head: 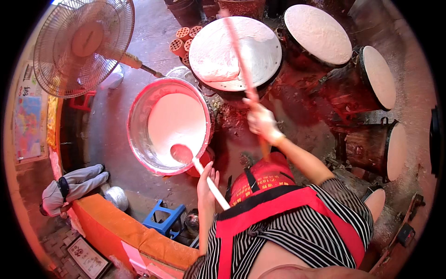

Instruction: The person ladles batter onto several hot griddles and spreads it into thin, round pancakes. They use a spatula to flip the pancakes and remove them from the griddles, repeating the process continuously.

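Note:
My right hand (261, 118) is closed around a long wooden stick (240, 55), blurred, that reaches across a round metal griddle (263, 55). A pale layer of batter (216, 52) covers the griddle's left and far side, with a thicker fold at its near edge. Bare metal shows on the right. My left hand (208, 181) touches the white handle of a ladle (210, 185); its fingers are fairly straight, so a firm grip is not clear. The ladle's bowl is over the white batter (177, 120) inside a large red-rimmed pot (131, 139).
Several drum stoves with white-topped griddles (318, 35) curve along the right. Perforated coal briquettes (183, 34) stand beside the middle griddle. A pedestal fan (87, 40), a blue stool (163, 218) and an orange-covered counter (115, 223) are on the left. Beyond the counter is a person (69, 190).

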`<control>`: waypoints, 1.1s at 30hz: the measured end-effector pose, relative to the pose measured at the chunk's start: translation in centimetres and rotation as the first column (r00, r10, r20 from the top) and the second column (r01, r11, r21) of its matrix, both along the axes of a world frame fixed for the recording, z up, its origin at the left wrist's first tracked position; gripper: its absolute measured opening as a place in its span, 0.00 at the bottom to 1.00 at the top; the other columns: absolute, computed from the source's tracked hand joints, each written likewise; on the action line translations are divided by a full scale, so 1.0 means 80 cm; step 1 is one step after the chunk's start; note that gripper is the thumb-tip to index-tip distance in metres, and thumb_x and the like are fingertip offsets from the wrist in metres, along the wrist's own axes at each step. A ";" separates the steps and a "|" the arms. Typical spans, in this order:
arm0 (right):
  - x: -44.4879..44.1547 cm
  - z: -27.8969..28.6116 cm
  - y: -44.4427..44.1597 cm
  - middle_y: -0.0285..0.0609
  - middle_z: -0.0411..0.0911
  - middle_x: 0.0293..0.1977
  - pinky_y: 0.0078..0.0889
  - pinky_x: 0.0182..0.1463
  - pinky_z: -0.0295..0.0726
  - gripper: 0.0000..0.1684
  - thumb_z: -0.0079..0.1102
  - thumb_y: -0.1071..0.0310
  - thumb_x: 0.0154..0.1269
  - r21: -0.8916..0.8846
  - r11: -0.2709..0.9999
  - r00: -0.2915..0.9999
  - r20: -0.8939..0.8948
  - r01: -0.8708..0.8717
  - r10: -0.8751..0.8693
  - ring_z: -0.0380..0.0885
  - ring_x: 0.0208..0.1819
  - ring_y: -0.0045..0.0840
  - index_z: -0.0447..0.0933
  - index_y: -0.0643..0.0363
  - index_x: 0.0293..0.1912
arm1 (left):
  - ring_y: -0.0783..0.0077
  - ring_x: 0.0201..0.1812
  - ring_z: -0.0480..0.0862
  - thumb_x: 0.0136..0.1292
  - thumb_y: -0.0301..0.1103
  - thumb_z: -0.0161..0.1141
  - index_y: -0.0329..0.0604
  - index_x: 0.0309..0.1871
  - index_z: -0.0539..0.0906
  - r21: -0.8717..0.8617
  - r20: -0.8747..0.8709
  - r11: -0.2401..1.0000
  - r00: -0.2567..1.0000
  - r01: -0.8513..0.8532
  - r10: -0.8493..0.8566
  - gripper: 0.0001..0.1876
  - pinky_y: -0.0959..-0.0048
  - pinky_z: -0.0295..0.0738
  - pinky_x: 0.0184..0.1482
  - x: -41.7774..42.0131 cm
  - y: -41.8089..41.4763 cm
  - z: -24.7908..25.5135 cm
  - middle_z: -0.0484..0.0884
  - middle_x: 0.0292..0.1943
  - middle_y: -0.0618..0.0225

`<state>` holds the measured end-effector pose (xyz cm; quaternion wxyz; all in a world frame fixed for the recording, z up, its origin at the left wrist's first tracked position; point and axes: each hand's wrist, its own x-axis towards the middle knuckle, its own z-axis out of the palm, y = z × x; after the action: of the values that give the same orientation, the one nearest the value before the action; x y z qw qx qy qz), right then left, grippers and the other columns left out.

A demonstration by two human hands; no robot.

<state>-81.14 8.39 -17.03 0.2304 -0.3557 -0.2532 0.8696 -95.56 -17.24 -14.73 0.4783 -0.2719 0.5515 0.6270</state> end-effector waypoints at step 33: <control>-0.015 -0.018 -0.038 0.25 0.59 0.18 0.18 0.14 0.56 0.24 0.45 0.50 0.76 0.077 0.983 0.967 0.210 -0.165 0.146 0.53 0.12 0.11 0.63 0.35 0.68 | 0.83 0.62 0.69 0.69 0.33 0.58 0.44 0.58 0.76 0.097 -0.182 0.993 0.982 0.073 -0.055 0.16 0.74 0.64 0.63 0.043 -0.008 0.027 0.76 0.59 0.75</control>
<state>-82.34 5.34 -18.49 0.1506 -0.4105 -0.3431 0.8313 -92.16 -17.85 -12.55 0.4601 -0.1714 0.5677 0.6607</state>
